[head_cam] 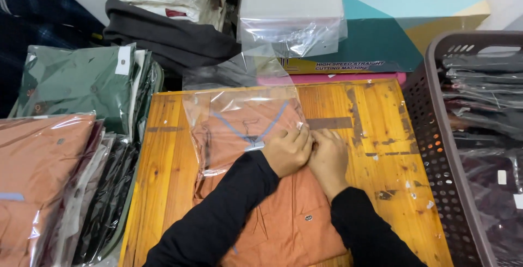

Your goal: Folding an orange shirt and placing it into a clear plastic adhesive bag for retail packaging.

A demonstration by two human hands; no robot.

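Both hands, left hand (287, 151) and right hand (328, 160), pinch the clear plastic bag (239, 123) closed-fingered around a folded rust-orange shirt (283, 212) lying mid-way on the wooden surface (376, 136).

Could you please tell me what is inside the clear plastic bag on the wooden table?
The clear plastic bag holds the top part of a folded orange shirt; its lower part still lies outside. Both hands, left and right, cover the bag's mouth edge, so that spot is hidden.

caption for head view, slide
Both hands, left hand and right hand, press a folded orange shirt into a clear plastic bag on a wooden table.
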